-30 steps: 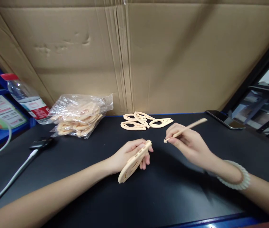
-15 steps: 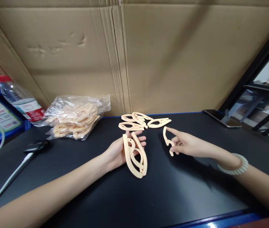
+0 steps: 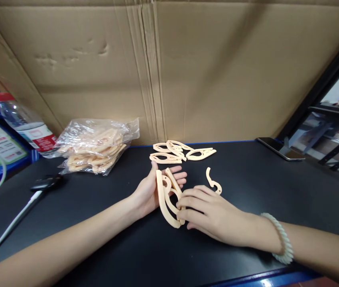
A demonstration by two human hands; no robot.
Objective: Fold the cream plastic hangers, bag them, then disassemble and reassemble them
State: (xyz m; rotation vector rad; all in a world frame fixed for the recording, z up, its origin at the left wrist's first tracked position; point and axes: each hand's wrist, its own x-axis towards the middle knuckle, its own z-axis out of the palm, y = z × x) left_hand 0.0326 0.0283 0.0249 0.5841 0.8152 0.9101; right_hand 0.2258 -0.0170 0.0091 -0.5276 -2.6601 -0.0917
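Note:
A peach-coloured plastic folding hanger (image 3: 162, 201), folded up with its arms close together, leans against the palm of my left hand (image 3: 145, 194). The fingers of that hand stretch out behind the hanger and bear it. My right hand (image 3: 209, 213) has its fingertips closed on the hanger's lower right end, its thumb mostly hidden. Just beyond my right hand lies a loose hanger hook (image 3: 208, 175) on the black table; its lower end is partly covered by the hand.
Several folded hangers (image 3: 199, 154) lie at the table's back. To the left are a clear bag of hanger parts (image 3: 97, 145), a red-capped bottle (image 3: 27, 125) and a black plug with a white cable (image 3: 45, 183). A phone (image 3: 280, 148) rests back right, before a cardboard wall (image 3: 217, 71).
My right hand has let go of the hook, leaving it on the table, and has moved left and nearer to take hold of the hanger's lower end. My left hand has barely moved.

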